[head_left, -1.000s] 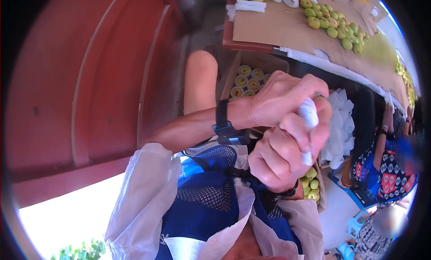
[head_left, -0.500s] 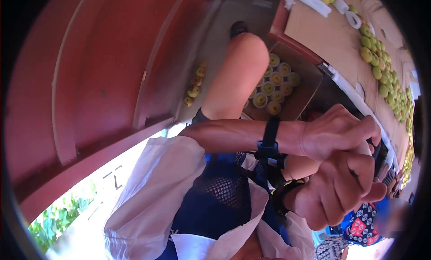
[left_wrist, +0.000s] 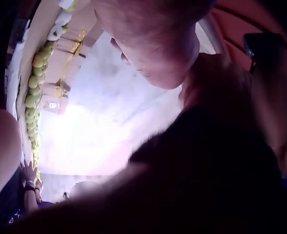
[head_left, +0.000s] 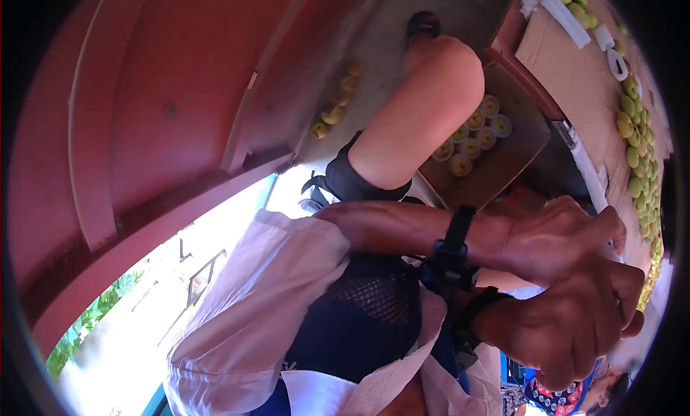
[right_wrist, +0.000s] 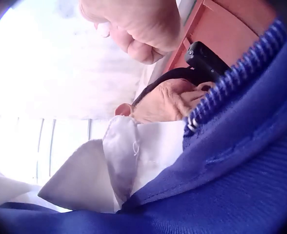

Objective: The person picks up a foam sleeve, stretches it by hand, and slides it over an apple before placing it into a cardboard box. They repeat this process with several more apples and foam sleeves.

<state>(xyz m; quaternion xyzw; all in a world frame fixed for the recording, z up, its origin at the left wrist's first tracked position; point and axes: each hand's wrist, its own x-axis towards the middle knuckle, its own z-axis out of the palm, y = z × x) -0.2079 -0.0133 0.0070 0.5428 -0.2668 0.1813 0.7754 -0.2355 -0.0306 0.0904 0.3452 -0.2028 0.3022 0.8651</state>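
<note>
In the head view, both hands meet at the right, wrists strapped. My left hand (head_left: 550, 240) lies above, fingers bent down beside the right fist. My right hand (head_left: 575, 322) is curled tightly, knuckles outward. The thing between them is hidden there. A small white bit (right_wrist: 103, 29) shows at the fingertips of the curled hand (right_wrist: 138, 29) in the right wrist view. The left wrist view has a blurred hand (left_wrist: 153, 44) at the top, its grip unclear.
A cardboard box (head_left: 514, 168) holds cupped fruit beside my bent knee (head_left: 449, 78). Green fruit (head_left: 636, 143) lines a cardboard-covered table (head_left: 568, 64). Several fruits (head_left: 332, 116) lie near the red panel (head_left: 165, 107). Another person (head_left: 557, 394) is at the lower right.
The joined hands have moved right and down in the head view, and the white thing seen between them earlier is now hidden. The view has swung, showing more knee and floor fruit.
</note>
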